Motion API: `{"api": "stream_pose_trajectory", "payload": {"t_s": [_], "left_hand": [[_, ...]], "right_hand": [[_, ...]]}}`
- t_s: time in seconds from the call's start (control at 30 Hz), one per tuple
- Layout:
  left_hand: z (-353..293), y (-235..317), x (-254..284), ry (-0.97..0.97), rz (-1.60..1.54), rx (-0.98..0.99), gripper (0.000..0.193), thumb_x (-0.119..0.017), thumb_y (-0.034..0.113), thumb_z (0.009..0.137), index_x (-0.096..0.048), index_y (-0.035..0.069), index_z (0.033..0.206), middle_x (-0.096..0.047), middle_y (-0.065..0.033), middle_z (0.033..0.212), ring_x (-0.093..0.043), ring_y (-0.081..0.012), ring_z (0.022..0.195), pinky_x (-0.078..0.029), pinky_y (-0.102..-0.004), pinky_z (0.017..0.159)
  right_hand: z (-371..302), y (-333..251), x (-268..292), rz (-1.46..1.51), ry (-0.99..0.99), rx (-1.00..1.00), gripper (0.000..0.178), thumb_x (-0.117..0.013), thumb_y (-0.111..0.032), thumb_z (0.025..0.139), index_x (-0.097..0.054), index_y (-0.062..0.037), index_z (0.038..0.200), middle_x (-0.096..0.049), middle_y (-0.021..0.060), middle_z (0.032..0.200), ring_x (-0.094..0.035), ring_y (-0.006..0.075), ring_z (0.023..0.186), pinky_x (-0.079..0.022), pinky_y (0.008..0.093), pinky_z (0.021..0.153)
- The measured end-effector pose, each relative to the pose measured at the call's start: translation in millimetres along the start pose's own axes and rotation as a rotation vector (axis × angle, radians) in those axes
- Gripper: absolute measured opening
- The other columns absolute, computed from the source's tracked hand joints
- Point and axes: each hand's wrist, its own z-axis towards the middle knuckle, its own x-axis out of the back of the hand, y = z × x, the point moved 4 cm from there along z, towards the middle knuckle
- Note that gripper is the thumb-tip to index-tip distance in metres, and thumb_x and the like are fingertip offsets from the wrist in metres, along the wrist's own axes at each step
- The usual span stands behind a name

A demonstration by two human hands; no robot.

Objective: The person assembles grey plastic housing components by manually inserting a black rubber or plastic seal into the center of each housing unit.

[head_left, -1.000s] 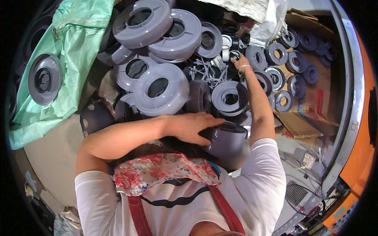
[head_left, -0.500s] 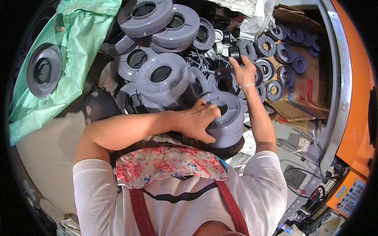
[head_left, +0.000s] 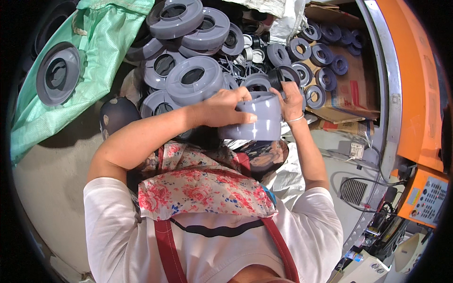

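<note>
Fingers (head_left: 246, 118) of the left hand (head_left: 219, 107) are closed on the side and upper edge of a grey round housing (head_left: 259, 128), which is held tilted in front of the person, above the lap. Fingertips of the right hand (head_left: 291, 101) pinch a black ring (head_left: 276, 81) just beyond the housing's upper right edge; whether this hand also touches the housing cannot be told. Below the housing lies a floral apron (head_left: 200, 191) with red straps (head_left: 169, 250). To the upper left of the housing is a pile of larger grey flanged parts (head_left: 206, 86), several with black centres, some stacked and others tilted. Beside the pile lie small white caps (head_left: 257, 56). Right of these, smaller grey rings (head_left: 325, 79) lie in and beside an open cardboard box (head_left: 361, 106). At far left, a green woven sack (head_left: 111, 59) bears one grey disc (head_left: 71, 78) with a black centre. At far right stands an orange machine (head_left: 417, 118) with a pale button panel (head_left: 430, 198).
</note>
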Motion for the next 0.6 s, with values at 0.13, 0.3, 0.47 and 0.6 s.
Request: {"api": "stream_pose_trajectory", "payload": {"t_s": [0.13, 0.3, 0.47, 0.6], "left_hand": [[-12, 21, 3, 0.313, 0.538, -0.297, 0.059, -0.076, 0.032, 0.064, -0.047, 0.003, 0.107, -0.058, -0.0125, 0.093, -0.056, -0.0235, 0.082, -0.044, -0.0346, 0.075], [-8, 21, 24, 0.428, -0.33, -0.175, 0.055, -0.075, 0.028, 0.071, -0.045, 0.0, 0.109, -0.056, -0.0068, 0.093, -0.051, -0.0109, 0.088, -0.045, -0.0267, 0.073], [-4, 14, 31, 0.175, -1.041, -0.172, 0.039, -0.056, 0.029, 0.088, -0.051, 0.0, 0.113, -0.059, -0.0091, 0.102, -0.06, -0.0167, 0.093, -0.051, -0.0334, 0.083], [-11, 16, 36, 0.183, -0.958, -0.17, 0.043, -0.061, 0.031, 0.084, -0.051, 0.0, 0.113, -0.059, -0.0071, 0.101, -0.059, -0.0145, 0.088, -0.052, -0.031, 0.076]], "right_hand": [[-6, -11, 18, -0.044, 0.085, 0.019, 0.024, -0.068, -0.004, 0.07, -0.057, 0.0011, 0.091, -0.055, 0.0157, 0.077, -0.053, 0.0331, 0.072, -0.045, 0.037, 0.063], [14, -40, 50, 0.184, 0.255, -0.381, 0.017, -0.069, -0.009, 0.074, -0.063, -0.001, 0.088, -0.062, 0.0103, 0.085, -0.058, 0.0233, 0.077, -0.046, 0.0299, 0.07], [30, -95, 25, 0.328, 0.078, -0.014, 0.012, -0.07, -0.006, 0.071, -0.064, 0.0002, 0.08, -0.051, 0.0248, 0.12, -0.046, 0.0371, 0.117, -0.039, 0.0365, 0.095], [52, -99, 23, 0.295, -0.137, -0.182, 0.05, -0.074, -0.017, 0.065, -0.055, -0.0028, 0.109, -0.049, 0.0254, 0.117, -0.046, 0.038, 0.112, -0.038, 0.0374, 0.094]]}}
